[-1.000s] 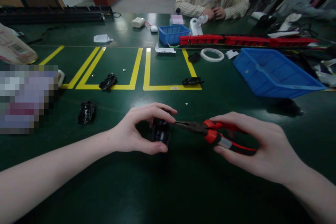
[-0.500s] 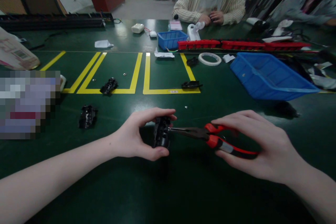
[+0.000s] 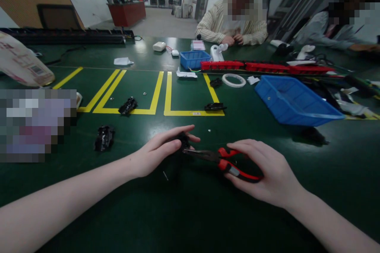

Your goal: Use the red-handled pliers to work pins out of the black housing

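My left hand (image 3: pixel 162 146) is closed around a small black plastic part (image 3: pixel 184 140), which its fingers and thumb largely cover. In my right hand (image 3: pixel 261 172) is a pair of long-nose pliers (image 3: pixel 221 158) with red and black handles. The tips of the pliers reach the black part at its lower right edge; whether the jaws grip anything there I cannot tell. Below my left hand a thin, bright, pin-like piece (image 3: pixel 165 175) shows against the dark green table (image 3: pixel 190 221). Similar black parts (image 3: pixel 104 138) lie to the left and farther back.
Yellow tape lines (image 3: pixel 130 111) mark the table. At the right stands a large blue bin (image 3: pixel 297 99), with a smaller blue bin (image 3: pixel 194 59) at the back. A tape roll (image 3: pixel 234 80) and a long red strip (image 3: pixel 267 67) lie beyond. A person (image 3: pixel 234 27) sits opposite.
My right hand and the pliers have moved left. My left hand has turned, so the black part is more covered. A thin bright piece now shows below it. The camera view has tilted up.
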`<action>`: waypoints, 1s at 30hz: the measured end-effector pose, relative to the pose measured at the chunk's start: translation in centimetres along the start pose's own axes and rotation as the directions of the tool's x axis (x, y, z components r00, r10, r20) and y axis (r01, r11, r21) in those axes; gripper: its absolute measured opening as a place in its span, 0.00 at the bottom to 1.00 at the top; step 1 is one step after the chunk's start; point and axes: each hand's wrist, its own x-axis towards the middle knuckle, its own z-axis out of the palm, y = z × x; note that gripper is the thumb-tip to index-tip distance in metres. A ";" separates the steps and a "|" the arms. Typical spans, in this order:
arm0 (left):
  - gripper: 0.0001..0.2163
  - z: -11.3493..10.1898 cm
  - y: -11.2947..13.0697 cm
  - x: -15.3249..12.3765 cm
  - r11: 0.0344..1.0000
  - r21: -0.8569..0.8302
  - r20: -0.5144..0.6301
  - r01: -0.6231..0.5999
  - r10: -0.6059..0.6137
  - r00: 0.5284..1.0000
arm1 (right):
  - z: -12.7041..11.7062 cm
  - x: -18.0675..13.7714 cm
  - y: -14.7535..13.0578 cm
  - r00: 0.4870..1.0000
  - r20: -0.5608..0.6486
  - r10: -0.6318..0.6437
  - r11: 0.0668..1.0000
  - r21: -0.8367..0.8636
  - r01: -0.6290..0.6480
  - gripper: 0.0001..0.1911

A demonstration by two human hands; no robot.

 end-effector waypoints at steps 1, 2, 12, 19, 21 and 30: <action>0.23 0.0 -0.1 0.0 0.999 -0.033 -0.016 0.010 -0.010 1.000 | 0.2 0.0 0.1 1.000 -0.005 -0.003 1.000 -0.003 0.003 0.25; 0.24 -0.1 -0.2 0.1 0.998 -0.057 -0.036 0.013 -0.015 0.999 | 0.2 -0.1 0.2 1.000 -0.011 -0.006 1.000 -0.008 0.006 0.26; 0.19 -0.5 -1.0 1.0 0.944 0.312 -0.272 0.105 -0.017 0.962 | 0.4 0.1 0.0 0.982 -0.182 -0.058 0.989 -0.142 0.032 0.28; 0.14 0.2 -0.6 1.0 0.791 0.611 -0.159 0.034 0.080 0.984 | 0.6 0.2 0.2 0.976 -0.213 -0.051 0.990 -0.136 0.022 0.26; 0.13 0.3 -0.6 1.0 0.773 0.634 -0.116 0.008 0.085 0.990 | 0.7 0.2 0.1 0.981 -0.191 -0.045 0.992 -0.123 0.022 0.27; 0.08 0.1 1.1 -3.0 0.541 0.834 -0.075 -0.107 0.304 0.950 | 1.1 0.3 -0.1 0.980 -0.197 -0.033 0.996 -0.083 0.017 0.28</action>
